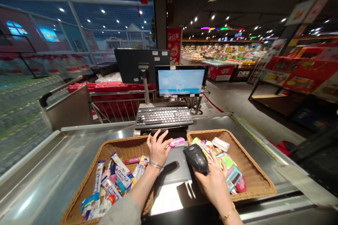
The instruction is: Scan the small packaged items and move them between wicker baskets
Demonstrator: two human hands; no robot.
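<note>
Between thumb and finger, my left hand (159,148) pinches a small pink packet (176,142) with a barcode label, its other fingers spread upward. That hand is above the right edge of the left wicker basket (79,179), where several candy packs (123,175) in white, blue and red wrappers lie. My right hand (212,179) grips a black handheld barcode scanner (195,157), its head pointing left toward the gap between the baskets. Under the right hand is the right wicker basket (260,179), with small colourful packets (233,177) and a white box (220,144) inside.
A black keyboard (163,116) and a lit monitor (181,81) stand behind the baskets, beside a second screen seen from its back (136,65). The metal counter (39,179) extends to both sides. Beyond are a shopping cart (118,103) and a red display shelf (303,66).
</note>
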